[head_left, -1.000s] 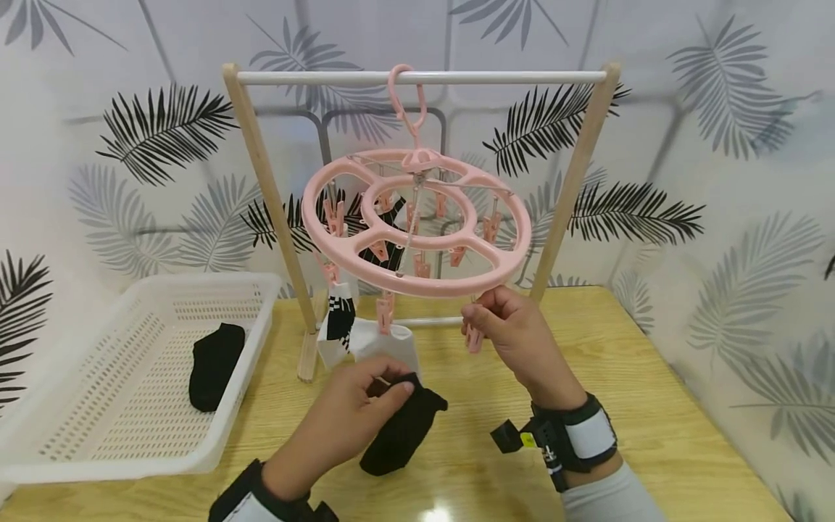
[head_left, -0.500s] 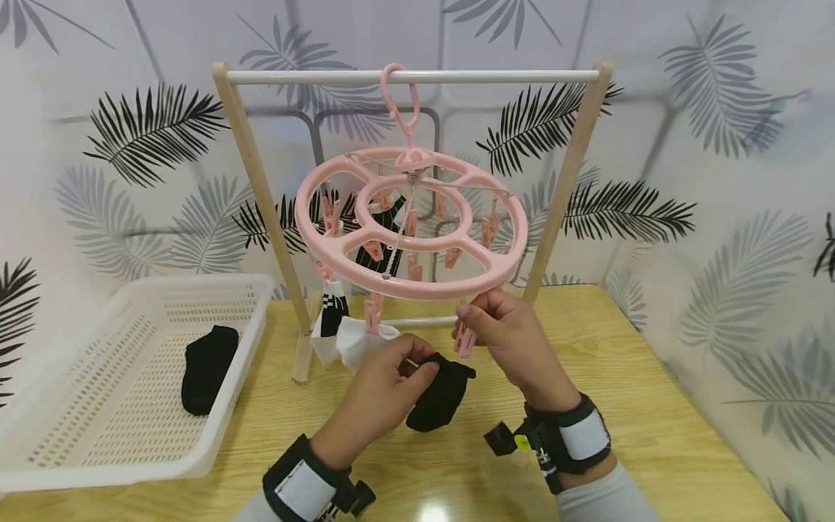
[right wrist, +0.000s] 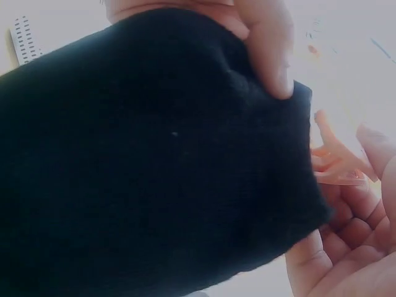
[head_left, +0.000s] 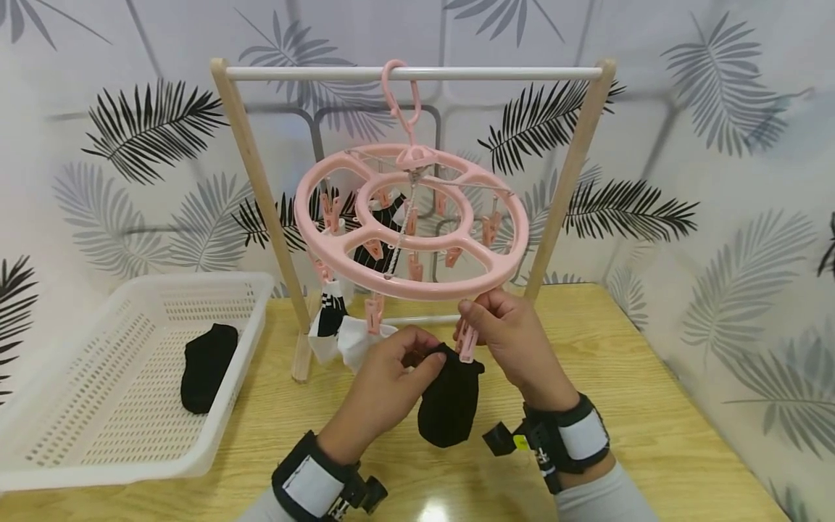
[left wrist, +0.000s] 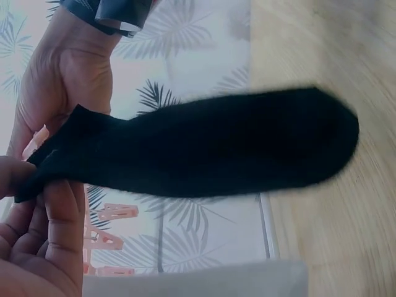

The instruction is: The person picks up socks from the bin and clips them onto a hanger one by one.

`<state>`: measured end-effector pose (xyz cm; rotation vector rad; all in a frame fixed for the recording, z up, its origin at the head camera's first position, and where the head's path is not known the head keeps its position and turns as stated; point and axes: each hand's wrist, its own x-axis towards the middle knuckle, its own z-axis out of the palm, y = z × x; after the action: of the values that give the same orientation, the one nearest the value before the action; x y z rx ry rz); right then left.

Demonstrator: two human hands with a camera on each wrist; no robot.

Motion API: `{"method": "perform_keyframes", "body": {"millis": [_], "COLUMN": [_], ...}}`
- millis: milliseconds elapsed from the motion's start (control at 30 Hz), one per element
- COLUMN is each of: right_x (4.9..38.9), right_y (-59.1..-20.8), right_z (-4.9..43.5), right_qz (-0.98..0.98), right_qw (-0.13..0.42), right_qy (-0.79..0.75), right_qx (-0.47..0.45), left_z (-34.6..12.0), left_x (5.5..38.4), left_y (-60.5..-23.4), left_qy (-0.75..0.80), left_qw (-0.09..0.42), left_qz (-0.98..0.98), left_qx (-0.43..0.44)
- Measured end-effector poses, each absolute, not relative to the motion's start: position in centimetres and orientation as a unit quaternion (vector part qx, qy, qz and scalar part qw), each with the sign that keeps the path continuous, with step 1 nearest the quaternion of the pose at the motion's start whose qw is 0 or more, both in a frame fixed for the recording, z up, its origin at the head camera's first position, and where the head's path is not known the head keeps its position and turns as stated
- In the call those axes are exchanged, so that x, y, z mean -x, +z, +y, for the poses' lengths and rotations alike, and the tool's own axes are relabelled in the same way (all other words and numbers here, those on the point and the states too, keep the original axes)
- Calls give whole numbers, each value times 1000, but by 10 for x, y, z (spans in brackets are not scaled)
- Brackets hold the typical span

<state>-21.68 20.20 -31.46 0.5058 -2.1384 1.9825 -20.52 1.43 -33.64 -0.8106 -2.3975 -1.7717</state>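
My left hand (head_left: 390,378) pinches a black sock (head_left: 449,407) by one corner of its cuff, and the rest hangs down. In the left wrist view the sock (left wrist: 223,145) stretches out from my fingers. My right hand (head_left: 515,344) holds a pink clothespin (head_left: 467,342) that hangs under the front right of a round pink drying hanger (head_left: 430,290). The tip of that clothespin meets the sock's cuff in the head view. Seen from the right wrist, the clothespin (right wrist: 339,159) lies just beyond the cuff edge; whether it grips the cloth cannot be told.
The hanger hooks over a white bar (head_left: 496,73) between wooden posts. White socks (head_left: 355,341) and a black striped sock (head_left: 378,250) hang on its left side. A white basket (head_left: 225,428) with another black sock (head_left: 209,368) stands left on the wooden table (head_left: 626,406).
My left hand has carried the black sock right and up to the clothespin under my right hand. The right hand stays by the hanger's rim, still gripping the clothespin.
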Motion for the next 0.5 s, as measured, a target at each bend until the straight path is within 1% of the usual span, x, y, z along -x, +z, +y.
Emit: {"method": "perform_keyframes", "body": {"millis": [267, 500], "right_x": [216, 214], "right_y": [-314, -314], "right_z": [200, 200], "right_qz": [-718, -721], "right_qw": [96, 73], "right_qy": [669, 667], "right_qx": [-168, -173], "left_z": [19, 22], "left_x": [204, 202], "left_y": [-335, -338], "left_qy": [-598, -637], "left_qw": [19, 23], "left_qz": [-764, -738], "left_qx": [241, 222]}}
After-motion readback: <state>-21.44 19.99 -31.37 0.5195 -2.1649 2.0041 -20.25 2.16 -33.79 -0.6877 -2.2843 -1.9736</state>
